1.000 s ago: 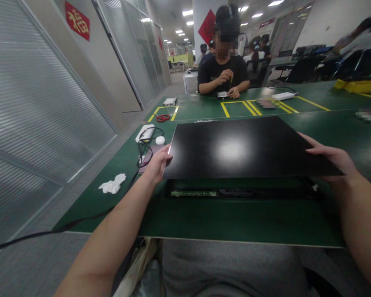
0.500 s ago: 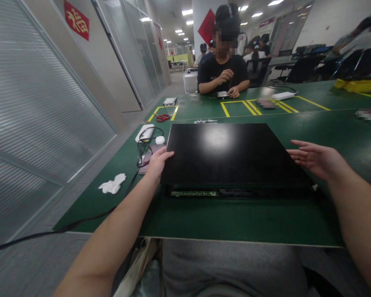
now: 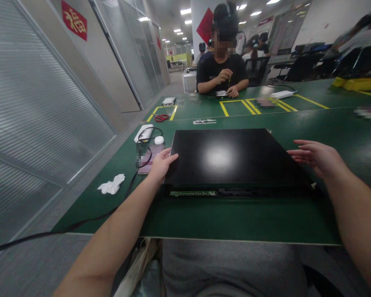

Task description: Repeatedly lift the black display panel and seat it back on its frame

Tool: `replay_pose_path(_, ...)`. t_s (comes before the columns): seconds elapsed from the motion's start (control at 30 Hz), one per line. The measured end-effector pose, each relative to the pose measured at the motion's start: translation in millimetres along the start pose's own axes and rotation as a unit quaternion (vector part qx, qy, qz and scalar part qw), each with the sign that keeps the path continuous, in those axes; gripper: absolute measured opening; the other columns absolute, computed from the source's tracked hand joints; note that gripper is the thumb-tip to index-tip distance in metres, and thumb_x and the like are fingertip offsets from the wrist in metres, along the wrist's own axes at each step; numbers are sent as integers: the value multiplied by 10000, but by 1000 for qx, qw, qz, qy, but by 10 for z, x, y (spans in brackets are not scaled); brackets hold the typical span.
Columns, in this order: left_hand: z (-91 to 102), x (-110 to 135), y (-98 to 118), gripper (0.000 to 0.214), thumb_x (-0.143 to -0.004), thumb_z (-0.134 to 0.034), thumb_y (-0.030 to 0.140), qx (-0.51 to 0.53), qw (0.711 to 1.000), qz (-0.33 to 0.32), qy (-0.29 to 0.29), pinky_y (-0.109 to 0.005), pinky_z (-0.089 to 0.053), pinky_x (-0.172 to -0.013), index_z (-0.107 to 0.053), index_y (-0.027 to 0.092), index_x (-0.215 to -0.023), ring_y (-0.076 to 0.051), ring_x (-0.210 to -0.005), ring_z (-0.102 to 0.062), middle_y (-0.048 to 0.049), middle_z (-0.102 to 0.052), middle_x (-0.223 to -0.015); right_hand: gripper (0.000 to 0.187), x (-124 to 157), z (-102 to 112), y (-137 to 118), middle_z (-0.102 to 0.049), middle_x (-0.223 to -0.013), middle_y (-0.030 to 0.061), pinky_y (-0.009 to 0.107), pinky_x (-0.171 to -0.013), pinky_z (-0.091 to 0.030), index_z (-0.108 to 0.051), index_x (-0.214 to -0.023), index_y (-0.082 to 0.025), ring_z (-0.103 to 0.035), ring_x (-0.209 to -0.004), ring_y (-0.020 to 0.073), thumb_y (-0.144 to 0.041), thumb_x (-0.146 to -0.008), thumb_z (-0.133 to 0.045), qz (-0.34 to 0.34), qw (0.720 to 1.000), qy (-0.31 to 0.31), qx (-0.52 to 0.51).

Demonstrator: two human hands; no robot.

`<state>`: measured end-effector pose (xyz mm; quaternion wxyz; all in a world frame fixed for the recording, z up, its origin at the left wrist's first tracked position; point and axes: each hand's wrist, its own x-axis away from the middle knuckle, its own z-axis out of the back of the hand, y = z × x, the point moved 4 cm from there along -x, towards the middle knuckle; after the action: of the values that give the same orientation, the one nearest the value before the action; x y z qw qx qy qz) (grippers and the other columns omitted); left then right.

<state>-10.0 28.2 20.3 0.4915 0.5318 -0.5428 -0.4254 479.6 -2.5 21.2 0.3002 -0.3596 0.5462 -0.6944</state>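
A large black glossy panel (image 3: 231, 159) lies flat on a dark frame whose near edge shows a green circuit strip (image 3: 193, 193), on the green table (image 3: 222, 218). My left hand (image 3: 161, 165) rests on the panel's left edge, thumb on top and fingers along the side. My right hand (image 3: 317, 157) hovers at the panel's right edge with fingers stretched out and apart, holding nothing.
Left of the panel lie a phone (image 3: 148, 159), a white earbud case (image 3: 158, 140), a white charger (image 3: 144, 133) with black cable, and crumpled tissue (image 3: 111, 185). Red scissors (image 3: 161, 118) and small metal parts (image 3: 204, 121) lie farther back. A person in black (image 3: 221, 70) works opposite.
The panel, held raised and tilted a second ago, has come down flat onto the frame. My right hand has let go and opened; my left hand stays on the left edge.
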Motion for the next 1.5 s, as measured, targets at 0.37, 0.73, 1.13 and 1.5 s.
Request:
replay_pose_path(0.37,-41,19,-18,461,-565,-822,154,6,998,40,-37,-332,-578,-776,-658,155,-997,-248,-868,-745,-67,-790,-913,351,-15,-17,46,-698,-638,79,221,-491,-523,-693,-1040,-156,-646,-529,149,-74,-750,-513,10,999,21,35)
replay_pose_path(0.73,47,-27,-11,539,-550,-866,228,-3,999,26,-20,-378,-577,-833,-683,154,-1052,-277,-913,-736,-81,-779,-910,402,132,-109,-86,-709,-677,74,192,-424,-390,-769,-1025,-155,-577,-510,114,-119,-690,-549,84,993,-7,81)
replay_pose_path(1.13,-12,1,-56,627,-524,-900,252,-6,999,12,-36,-391,-573,-859,-655,128,-1087,-278,-930,-740,-103,-783,-956,334,132,-84,-65,-684,-692,90,174,-378,-318,-745,-978,-130,-689,-608,165,-117,-696,-567,108,990,43,82)
replay_pose_path(1.5,-40,-11,-78,564,-529,-900,257,-40,998,-36,-39,-431,-511,-1009,-654,141,-1023,-299,-1099,-691,-130,-754,-1097,293,53,-46,0,-703,-708,83,183,-416,-361,-753,-984,-164,-683,-657,168,-210,-734,-607,116,983,46,135)
